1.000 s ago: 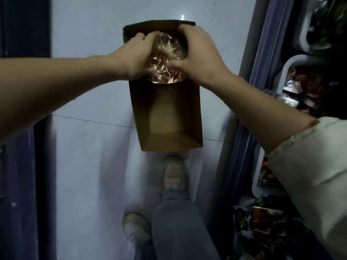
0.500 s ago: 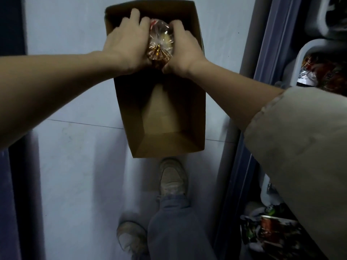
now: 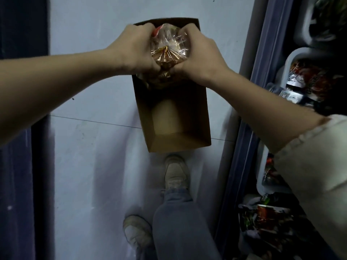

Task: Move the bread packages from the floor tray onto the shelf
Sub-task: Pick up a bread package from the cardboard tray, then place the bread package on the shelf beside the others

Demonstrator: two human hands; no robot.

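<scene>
A clear-wrapped bread package (image 3: 167,51), tied with a gold twist, is held between both hands above the far end of the brown cardboard tray (image 3: 191,136). My left hand (image 3: 137,47) grips its left side. My right hand (image 3: 199,53) clasps its right side. A second package (image 3: 159,78) shows just below the first, partly hidden by it and by my hands. The tray lies on the pale floor, and its near half holds nothing.
A shelf unit (image 3: 262,87) runs along the right, with white bins holding dark snack packets (image 3: 304,79). My own shoe (image 3: 175,172) stands just in front of the tray, the other shoe (image 3: 137,233) further back. A dark panel (image 3: 20,128) lines the left.
Both hands have closed more tightly round the bread and lifted it up toward me. The second package below has come into sight.
</scene>
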